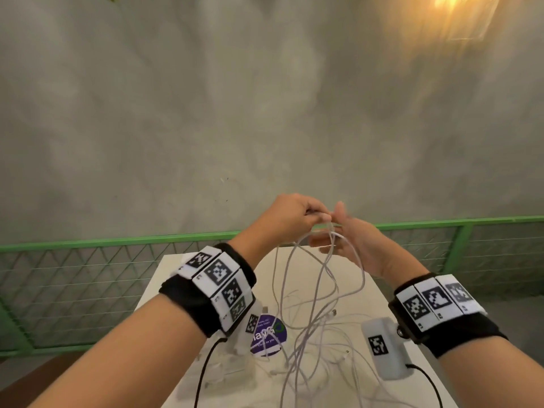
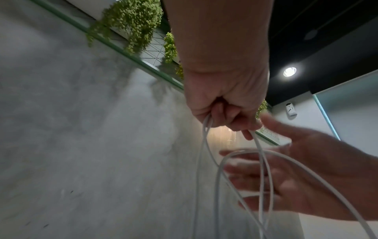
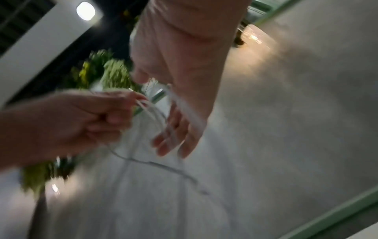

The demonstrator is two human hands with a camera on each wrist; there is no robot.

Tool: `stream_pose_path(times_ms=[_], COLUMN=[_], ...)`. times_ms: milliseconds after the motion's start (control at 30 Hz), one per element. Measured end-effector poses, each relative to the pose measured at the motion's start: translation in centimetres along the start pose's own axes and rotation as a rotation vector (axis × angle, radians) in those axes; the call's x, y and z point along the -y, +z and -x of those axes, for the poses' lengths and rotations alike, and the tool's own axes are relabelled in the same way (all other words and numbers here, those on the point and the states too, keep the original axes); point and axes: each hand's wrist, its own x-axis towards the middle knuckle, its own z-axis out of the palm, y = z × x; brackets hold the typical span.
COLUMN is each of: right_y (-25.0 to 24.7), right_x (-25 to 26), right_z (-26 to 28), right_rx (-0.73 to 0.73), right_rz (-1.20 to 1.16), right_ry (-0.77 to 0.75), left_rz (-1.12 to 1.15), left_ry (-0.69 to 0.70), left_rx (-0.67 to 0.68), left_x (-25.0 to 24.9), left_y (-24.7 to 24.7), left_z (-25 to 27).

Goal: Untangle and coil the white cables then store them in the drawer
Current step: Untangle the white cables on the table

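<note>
Both hands are raised above the table. My left hand (image 1: 297,213) is a fist that grips the top of several loops of white cable (image 1: 357,260). In the left wrist view the left hand (image 2: 227,113) has strands leaving it on both sides. Just right of it, my right hand (image 1: 347,237) is open with straight, spread fingers (image 2: 255,168), and a cable loop (image 2: 248,151) arches across them. The right wrist view is blurred; the right hand (image 3: 175,129) has a strand (image 3: 151,108) lying along it. The loops hang down into a tangle of white cables (image 1: 309,346) on the table. No drawer is in view.
The white table (image 1: 374,293) stands against a green mesh railing (image 1: 88,260) in front of a grey concrete wall. A round purple card (image 1: 268,337) lies under the cables at the table's left. Black leads run down from both wrist cameras.
</note>
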Motion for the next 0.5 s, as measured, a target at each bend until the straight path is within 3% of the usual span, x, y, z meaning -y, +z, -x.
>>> stream_pose_path(times_ms=[100, 200, 267, 367, 500], right_y=[0.7, 0.1, -0.7, -2.3, -4.6], right_x=[0.4, 0.4, 0.8, 1.5, 1.2], right_z=[0.5, 0.5, 0.7, 0.9, 1.2], right_rx=[0.094, 0.031, -0.014, 0.018, -0.018], right_rz=[0.104, 0.108, 0.137, 0.382, 0.518], right_ry=[-0.073, -0.024, 0.010, 0.053, 0.083], left_rz=[0.027, -0.011, -0.014, -0.029, 0.025], left_ry=[-0.044, -0.091, -0.140, -0.185, -0.197], left_rx=[-0.036, -0.058, 0.018, 0.128, 0.057], left_x=[0.0, 1.0, 1.9, 3.3, 4.9], left_y=[-0.1, -0.5, -0.8, -1.3, -2.3], left_z=[-0.3, 0.0, 0.4, 1.0, 1.2])
